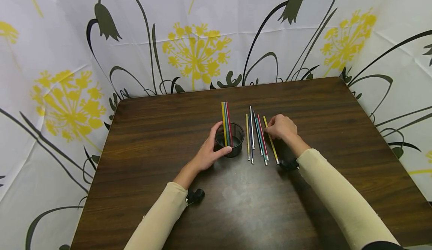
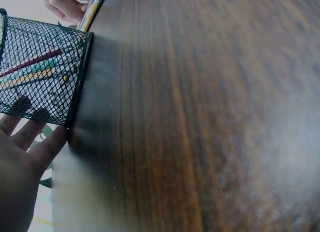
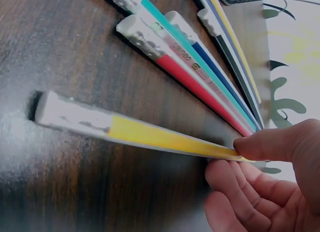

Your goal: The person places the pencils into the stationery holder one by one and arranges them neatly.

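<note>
A black mesh pencil cup (image 1: 237,148) stands upright on the table. My left hand (image 1: 206,156) holds it from the left, with the thumb on the near side; in the left wrist view, fingertips press the mesh (image 2: 45,92). Several pencils (image 1: 225,126), yellow, teal and red among them, lean inside the cup. Right of it, my right hand (image 1: 282,127) pinches a yellow pencil (image 3: 165,136) between thumb and fingers near its far end. The eraser end of that pencil points toward me, on or close to the tabletop.
Between the cup and my right hand, several loose pencils (image 1: 260,139) lie side by side, erasers toward me, in yellow, blue, white, teal and red. The dark wood table (image 1: 155,130) meets a flower-patterned curtain (image 1: 135,54) at its back edge.
</note>
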`<state>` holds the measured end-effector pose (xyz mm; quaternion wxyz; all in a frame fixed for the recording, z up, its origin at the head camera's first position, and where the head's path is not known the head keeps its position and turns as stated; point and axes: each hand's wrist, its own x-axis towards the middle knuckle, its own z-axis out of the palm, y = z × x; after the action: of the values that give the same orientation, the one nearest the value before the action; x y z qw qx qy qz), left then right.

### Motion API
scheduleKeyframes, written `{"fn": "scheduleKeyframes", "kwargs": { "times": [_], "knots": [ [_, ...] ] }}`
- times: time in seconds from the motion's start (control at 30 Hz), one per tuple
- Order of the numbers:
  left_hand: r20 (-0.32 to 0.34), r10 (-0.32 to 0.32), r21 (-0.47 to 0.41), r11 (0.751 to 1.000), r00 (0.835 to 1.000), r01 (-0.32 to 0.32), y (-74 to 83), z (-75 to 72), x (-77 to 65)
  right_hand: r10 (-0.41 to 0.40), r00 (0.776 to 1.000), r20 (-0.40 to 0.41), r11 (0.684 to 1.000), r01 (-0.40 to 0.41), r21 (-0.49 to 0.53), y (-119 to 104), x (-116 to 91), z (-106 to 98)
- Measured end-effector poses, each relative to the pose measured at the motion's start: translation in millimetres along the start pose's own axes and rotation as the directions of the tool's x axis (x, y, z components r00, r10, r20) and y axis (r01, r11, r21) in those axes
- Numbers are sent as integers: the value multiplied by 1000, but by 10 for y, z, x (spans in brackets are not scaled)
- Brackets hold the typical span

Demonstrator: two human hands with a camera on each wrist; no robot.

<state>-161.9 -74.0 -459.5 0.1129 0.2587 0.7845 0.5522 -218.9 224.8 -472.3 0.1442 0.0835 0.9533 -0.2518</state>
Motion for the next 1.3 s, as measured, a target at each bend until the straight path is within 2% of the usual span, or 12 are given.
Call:
{"fn": "scheduleKeyframes", "kwargs": {
  "times": [0.13,0.3,0.4,0.5,0.67,0.83,0.9,0.97,1.03,1.13,1.2,1.3],
  "knots": [
    [-6,-19,19,1000,1000,19,9,2,-4,-13,1000,-10,999,13,34,10,-43,-73],
    [-12,-34,32,999,999,34,18,3,-6,-57,995,-86,996,63,68,-69,-135,-254],
    [-13,-32,31,999,999,33,17,6,-7,-96,985,-146,988,113,110,-174,-208,-380],
    [-10,-31,27,999,999,31,12,6,-10,-158,965,-210,966,195,170,-311,-281,-501],
    [-5,-29,22,999,1000,29,9,3,-12,-257,921,-294,889,345,303,-587,-424,-674],
    [-6,-21,19,1000,1000,21,11,8,-7,-295,889,-352,762,441,475,-852,-586,-759],
    [-2,-13,13,1000,1000,13,7,11,-4,-315,869,-382,712,483,510,-928,-632,-751],
    [1,-3,6,1000,1000,3,3,11,-1,-345,845,-408,682,525,509,-974,-660,-712],
    [2,2,-2,1000,1000,-2,-2,13,2,-382,816,-434,680,567,465,-1002,-668,-652],
    [-3,5,-7,1000,1000,-5,-17,12,4,-442,783,-438,705,605,370,-1019,-666,-527],
    [-2,7,-16,1000,1000,-7,-31,14,7,-472,774,-421,724,613,316,-1025,-657,-436],
    [1,10,-28,1000,1000,-10,-43,9,13,-502,777,-379,742,613,273,-1026,-633,-304]
  ]
}}
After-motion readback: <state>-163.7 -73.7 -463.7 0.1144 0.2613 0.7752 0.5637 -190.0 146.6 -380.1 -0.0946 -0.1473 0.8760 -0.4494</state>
